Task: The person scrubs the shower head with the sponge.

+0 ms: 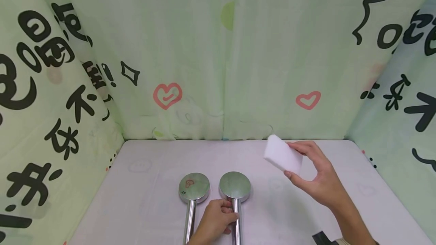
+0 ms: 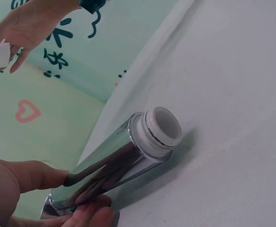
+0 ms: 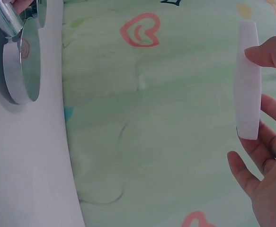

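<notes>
Cloth covers the left side point(image 1: 37, 131), pale green with bold black characters, and runs on behind as a softly creased back sheet point(image 1: 265, 59) with two outlined red hearts point(image 1: 167, 96), a lime half circle and a blue patch. The right side point(image 1: 398, 135) is a cooler green, also lettered in black. Between them lies the tabletop point(image 1: 153, 158), whitish and matte, with rounded far corners and faint drawings.

On it, the left shower head point(image 1: 194, 188) is a round, mirror-smooth disc on a slim chrome handle, a small red shape showing in its face. Just beside it, the left hand point(image 1: 214, 216) has its grip curled on the handle of the right shower head point(image 1: 235, 186), a matching glossy disc that lies near the middle of the tabletop; its handle ends in a hollow white collar point(image 2: 164, 127). Farther right, over the rear of the tabletop, a white block point(image 1: 282, 154), flat, smooth and matte with rounded edges, is held tilted; the right hand point(image 1: 321, 180) pinches it between thumb and fingers, with a dark strap point(image 1: 321, 238) near the wrist
</notes>
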A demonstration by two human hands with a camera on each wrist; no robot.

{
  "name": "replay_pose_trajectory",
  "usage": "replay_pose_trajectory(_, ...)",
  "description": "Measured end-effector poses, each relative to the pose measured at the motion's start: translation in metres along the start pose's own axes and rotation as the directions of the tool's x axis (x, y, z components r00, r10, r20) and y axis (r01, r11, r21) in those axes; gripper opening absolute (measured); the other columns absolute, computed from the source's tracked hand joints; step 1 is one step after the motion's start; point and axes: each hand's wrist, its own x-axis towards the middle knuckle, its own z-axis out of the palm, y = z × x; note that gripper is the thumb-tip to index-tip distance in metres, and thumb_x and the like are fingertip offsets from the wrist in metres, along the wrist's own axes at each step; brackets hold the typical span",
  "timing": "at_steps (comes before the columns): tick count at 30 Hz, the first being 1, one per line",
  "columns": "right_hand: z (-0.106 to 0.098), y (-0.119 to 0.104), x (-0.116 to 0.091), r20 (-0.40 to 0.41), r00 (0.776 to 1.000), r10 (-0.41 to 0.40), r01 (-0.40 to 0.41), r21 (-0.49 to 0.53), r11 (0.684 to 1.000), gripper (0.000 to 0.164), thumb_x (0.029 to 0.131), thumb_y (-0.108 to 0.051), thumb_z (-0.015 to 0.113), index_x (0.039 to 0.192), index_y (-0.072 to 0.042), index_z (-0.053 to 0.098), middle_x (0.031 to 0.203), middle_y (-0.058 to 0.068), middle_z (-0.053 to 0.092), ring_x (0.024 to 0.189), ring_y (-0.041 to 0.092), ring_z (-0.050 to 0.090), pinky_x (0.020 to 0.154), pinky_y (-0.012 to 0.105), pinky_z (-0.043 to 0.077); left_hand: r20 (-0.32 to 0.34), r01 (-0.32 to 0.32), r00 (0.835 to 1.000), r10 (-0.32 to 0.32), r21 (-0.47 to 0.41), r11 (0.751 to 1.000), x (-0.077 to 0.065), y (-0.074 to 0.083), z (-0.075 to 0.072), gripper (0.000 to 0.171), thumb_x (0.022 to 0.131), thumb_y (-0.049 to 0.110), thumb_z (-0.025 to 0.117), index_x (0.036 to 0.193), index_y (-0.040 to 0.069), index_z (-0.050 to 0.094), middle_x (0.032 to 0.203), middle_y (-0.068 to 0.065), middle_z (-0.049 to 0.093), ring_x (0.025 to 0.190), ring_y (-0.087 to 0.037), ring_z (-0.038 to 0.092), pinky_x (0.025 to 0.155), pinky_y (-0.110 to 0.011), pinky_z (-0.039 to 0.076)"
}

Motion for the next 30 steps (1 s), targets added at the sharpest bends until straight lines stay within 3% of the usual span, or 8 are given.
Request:
replay_pose_trajectory(3,0.002,0.002,0.000,0.014,1.000,-0.002,0.002,0.001,1.000,0.074,0.069,0.006,0.087,0.137,-0.011,0.061,0.129,0.001,0.057,0.114,0.010,0.052,0.088,0.013,0.044,0.038,0.024,0.999,-0.021,-0.083,0.996,0.001,0.001,-0.002,0.027,0.085,-0.001,0.074,0.109,-0.009,0.065,0.083,-0.005,0.068,0.069,-0.014,0.065,0.058,-0.034,0.061)
replay_pose_trajectory(8,0.007,0.006,-0.003,0.049,0.999,0.005,-0.006,0.018,1.000,0.072,0.070,0.005,0.086,0.136,-0.012,0.061,0.129,0.000,0.057,0.114,0.011,0.053,0.090,0.015,0.044,0.097,0.053,0.995,-0.036,-0.184,0.982,0.000,-0.001,-0.008,0.023,0.088,-0.002,0.070,0.110,-0.010,0.067,0.086,-0.006,0.067,0.074,-0.015,0.064,0.063,-0.037,0.062)
replay_pose_trajectory(18,0.018,0.004,-0.006,0.112,0.994,-0.014,0.012,0.023,1.000,0.071,0.073,0.002,0.087,0.137,-0.015,0.060,0.127,-0.003,0.057,0.113,0.009,0.053,0.089,0.015,0.046,0.161,0.097,0.986,-0.052,-0.282,0.955,0.001,-0.006,-0.019,0.023,0.090,0.003,0.068,0.110,-0.008,0.064,0.090,-0.005,0.065,0.080,-0.015,0.062,0.063,-0.031,0.059)
replay_pose_trajectory(30,0.029,0.004,-0.006,0.166,0.986,-0.017,0.009,0.050,0.999,0.070,0.076,-0.003,0.086,0.139,-0.017,0.059,0.128,-0.005,0.057,0.115,0.009,0.054,0.091,0.015,0.046,0.148,0.038,0.989,0.017,-0.359,0.932,-0.003,0.005,-0.035,0.033,0.089,0.001,0.070,0.119,-0.008,0.059,0.094,-0.003,0.068,0.078,-0.013,0.064,0.064,-0.030,0.057)
